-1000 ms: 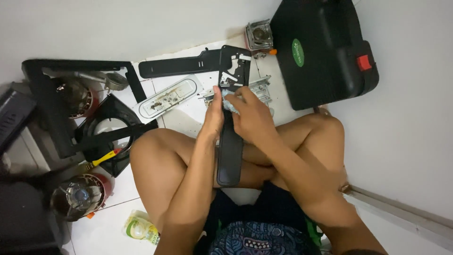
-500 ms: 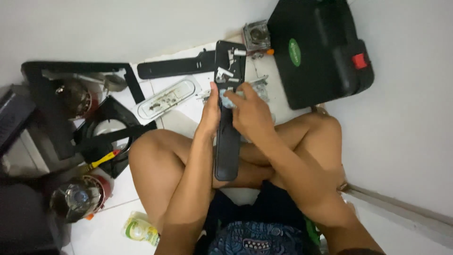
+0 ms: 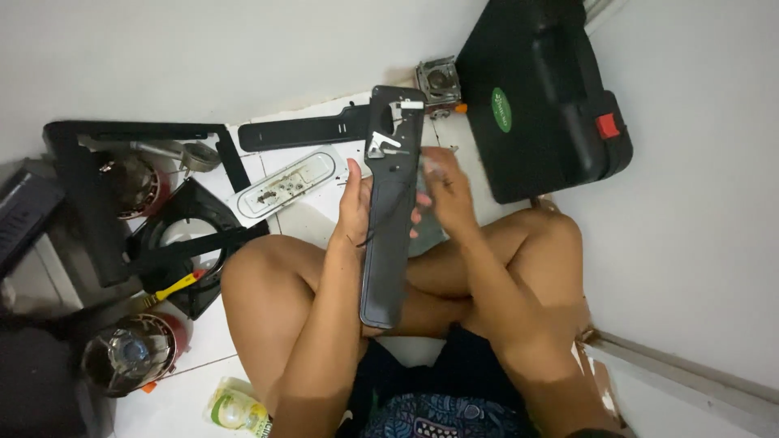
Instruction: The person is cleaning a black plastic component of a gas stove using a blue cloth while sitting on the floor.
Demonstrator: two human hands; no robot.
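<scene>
A big black plastic case (image 3: pixel 544 97) lies on the white floor (image 3: pixel 308 223) by the wall, upper right. At left, a black frame (image 3: pixel 81 195) sits among loose parts, with a round metal burner (image 3: pixel 130 353) near the person's knee. A long black panel (image 3: pixel 389 211) stands nearly upright over the crossed legs, its top end by a small metal block (image 3: pixel 438 79). The left hand (image 3: pixel 355 203) grips the panel's left edge. The right hand (image 3: pixel 446 191) is blurred beside its right edge; whether it grips anything I cannot tell.
</scene>
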